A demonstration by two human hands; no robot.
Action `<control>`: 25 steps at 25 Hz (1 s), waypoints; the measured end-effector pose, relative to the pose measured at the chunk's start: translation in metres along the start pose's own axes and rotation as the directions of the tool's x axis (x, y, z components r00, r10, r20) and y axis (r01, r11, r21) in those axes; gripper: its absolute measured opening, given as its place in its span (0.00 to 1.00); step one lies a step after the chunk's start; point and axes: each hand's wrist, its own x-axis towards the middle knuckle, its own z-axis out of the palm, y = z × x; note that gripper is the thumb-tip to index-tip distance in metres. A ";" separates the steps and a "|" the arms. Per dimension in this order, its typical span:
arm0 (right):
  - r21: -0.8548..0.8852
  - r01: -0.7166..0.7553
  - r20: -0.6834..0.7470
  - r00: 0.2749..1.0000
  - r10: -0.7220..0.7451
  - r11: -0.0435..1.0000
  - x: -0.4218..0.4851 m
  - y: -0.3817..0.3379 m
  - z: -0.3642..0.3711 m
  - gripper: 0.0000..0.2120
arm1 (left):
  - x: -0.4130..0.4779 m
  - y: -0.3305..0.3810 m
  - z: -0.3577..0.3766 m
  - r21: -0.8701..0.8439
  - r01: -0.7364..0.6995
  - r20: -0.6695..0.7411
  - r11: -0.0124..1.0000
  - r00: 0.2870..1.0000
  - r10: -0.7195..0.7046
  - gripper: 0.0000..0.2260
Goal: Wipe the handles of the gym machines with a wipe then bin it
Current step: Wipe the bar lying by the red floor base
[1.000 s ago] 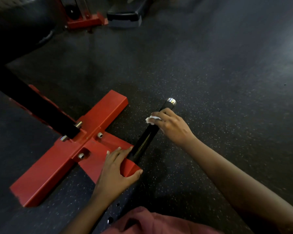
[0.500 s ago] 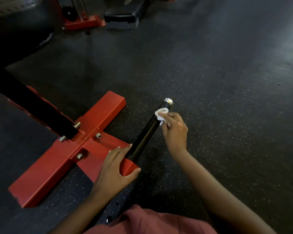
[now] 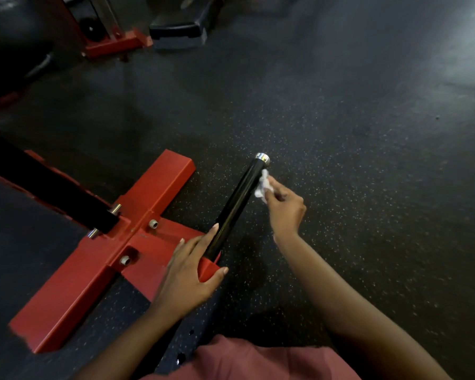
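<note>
A black handle bar (image 3: 236, 207) with a chrome end cap (image 3: 263, 157) sticks out from a red machine base (image 3: 99, 270) low over the floor. My right hand (image 3: 284, 209) pinches a small crumpled white wipe (image 3: 263, 185) against the bar's right side, just below the chrome cap. My left hand (image 3: 187, 272) rests on the red bracket where the bar is mounted, fingers straight along the bracket and thumb round its corner.
Dark speckled rubber floor (image 3: 354, 174) spreads to the right and far side. Another red machine foot (image 3: 113, 46) and a black step block (image 3: 178, 31) stand at the back. A black beam (image 3: 47, 187) runs in from the left onto the red base.
My right hand slid the wipe up the bar from its upper middle toward the chrome cap, then round to the bar's right side. My left hand stayed on the bracket.
</note>
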 end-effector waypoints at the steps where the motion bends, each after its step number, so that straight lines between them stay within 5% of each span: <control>1: 0.012 0.002 0.020 1.000 -0.003 1.000 -0.007 0.002 0.008 0.14 | 0.001 0.000 0.000 0.006 0.007 0.006 1.000 1.000 -0.007 0.36; 7: 0.090 0.010 0.076 0.997 -0.016 0.996 -0.072 0.024 0.009 0.14 | 0.000 0.003 -0.002 -0.018 -0.024 -0.021 1.000 0.999 0.024 0.35; 12: 0.187 0.032 0.317 0.944 -0.092 0.982 -0.132 0.035 -0.006 0.18 | -0.001 0.004 -0.004 -0.049 -0.023 -0.001 0.999 1.000 0.023 0.35; 19: 0.128 0.017 0.175 0.984 -0.040 0.992 -0.084 0.020 0.002 0.13 | -0.003 0.008 -0.006 -0.034 -0.015 0.004 0.999 1.000 0.015 0.34; 25: 0.163 0.132 0.368 0.911 -0.185 0.978 -0.131 0.040 -0.012 0.18 | -0.006 0.011 -0.012 -0.181 -0.027 -0.005 0.983 1.000 0.026 0.28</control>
